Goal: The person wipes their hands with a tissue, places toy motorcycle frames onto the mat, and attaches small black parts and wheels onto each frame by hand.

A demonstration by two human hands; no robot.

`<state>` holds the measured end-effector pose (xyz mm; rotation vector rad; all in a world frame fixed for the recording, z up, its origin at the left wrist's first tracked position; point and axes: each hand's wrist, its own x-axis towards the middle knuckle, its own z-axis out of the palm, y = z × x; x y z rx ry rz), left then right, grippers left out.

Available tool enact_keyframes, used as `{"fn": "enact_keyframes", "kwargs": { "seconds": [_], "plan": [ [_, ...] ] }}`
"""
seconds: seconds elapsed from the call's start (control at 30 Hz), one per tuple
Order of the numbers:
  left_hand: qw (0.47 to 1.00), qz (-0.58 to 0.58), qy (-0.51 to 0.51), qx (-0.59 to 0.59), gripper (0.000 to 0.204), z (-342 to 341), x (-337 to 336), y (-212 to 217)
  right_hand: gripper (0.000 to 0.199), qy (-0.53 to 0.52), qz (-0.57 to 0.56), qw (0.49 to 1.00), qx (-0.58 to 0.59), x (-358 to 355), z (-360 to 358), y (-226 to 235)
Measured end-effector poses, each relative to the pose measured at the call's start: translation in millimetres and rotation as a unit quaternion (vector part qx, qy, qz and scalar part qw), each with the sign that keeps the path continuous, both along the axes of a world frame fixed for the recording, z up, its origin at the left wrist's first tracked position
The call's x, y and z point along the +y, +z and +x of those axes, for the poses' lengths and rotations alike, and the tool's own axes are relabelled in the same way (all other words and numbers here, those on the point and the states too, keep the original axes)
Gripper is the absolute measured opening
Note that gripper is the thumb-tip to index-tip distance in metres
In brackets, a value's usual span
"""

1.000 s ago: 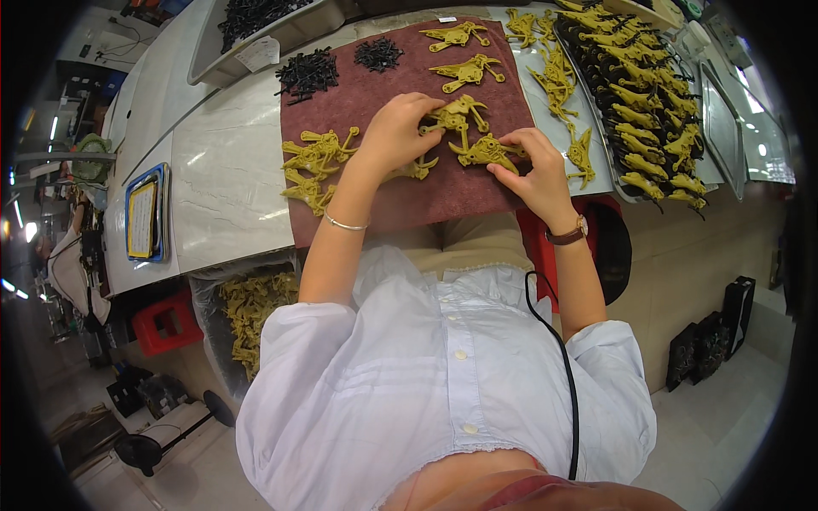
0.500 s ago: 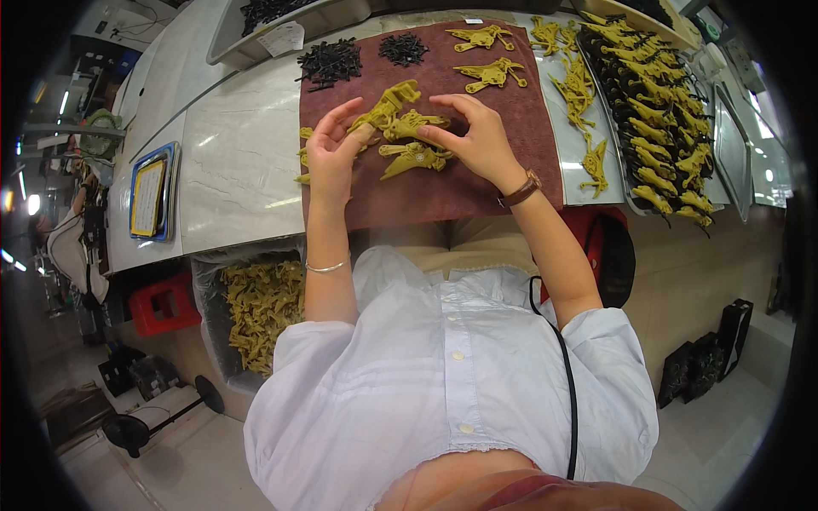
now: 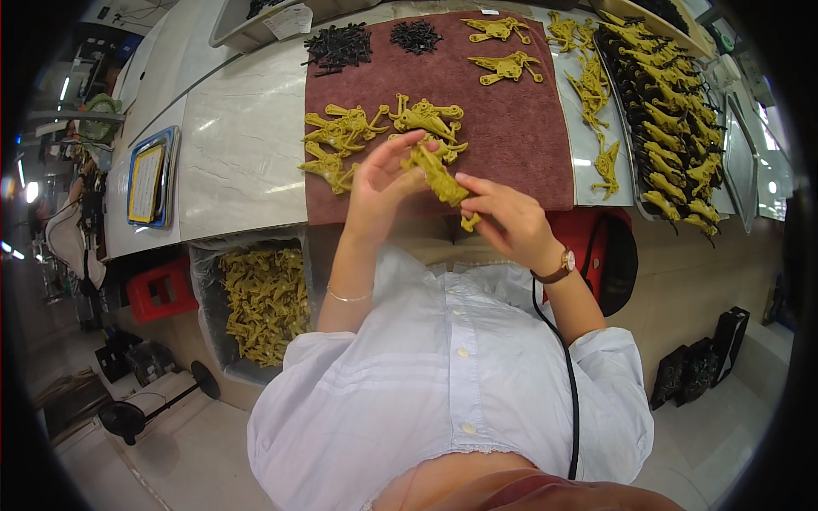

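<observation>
Near the front edge of the cloth I hold one olive-yellow molded plastic part between both hands. My left hand grips its upper left end with thumb and fingers. Its lower right end is pinched in the fingertips of my right hand. Just beyond my hands lies a loose cluster of similar yellow parts, and another small group of yellow parts sits at the cloth's left edge. The fine shape of the held part is partly hidden by my fingers.
A dark red cloth covers the table's middle. On it lie two piles of black pieces, a larger pile and a smaller pile. Yellow parts with black pieces fill a tray at right. A lined bin of yellow parts stands below left.
Both hands have drawn back toward my body with the part, which is now turned, its lower end pointing right. My right hand has come off the cluster and grips the held part.
</observation>
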<state>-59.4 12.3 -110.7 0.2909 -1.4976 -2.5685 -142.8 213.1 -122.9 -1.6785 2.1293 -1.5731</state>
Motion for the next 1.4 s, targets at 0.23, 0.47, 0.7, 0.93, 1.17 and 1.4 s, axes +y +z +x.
{"fn": "enact_keyframes", "kwargs": {
  "seconds": [0.23, 0.47, 0.7, 0.93, 1.17, 1.4],
  "plan": [
    [0.998, -0.06, -0.021, 0.01, 0.038, 8, 33, -12, 0.03, -0.057, -0.019, 0.997, 0.052, 12, 19, -29],
    [0.977, -0.21, 0.034, -0.011, 0.044, 5, 57, -29, 0.041, -0.12, 0.043, 0.984, 0.123, 9, 25, -20],
    [0.988, -0.122, 0.095, 0.002, 0.037, -7, 85, -29, 0.029, -0.219, 0.0, 0.974, -0.055, 26, 24, -25],
    [0.996, 0.049, 0.071, -0.026, 0.013, -45, 94, -29, 0.032, -0.476, 0.043, 0.873, 0.092, 71, -75, -28],
    [0.971, 0.142, 0.188, -0.034, 0.023, -120, 111, -52, 0.045, -0.511, 0.212, 0.817, 0.163, 100, -112, -50],
    [0.951, -0.29, 0.097, -0.039, 0.034, -123, 100, -63, 0.046, -0.42, 0.154, 0.887, 0.109, 79, -94, -32]
  ]
}}
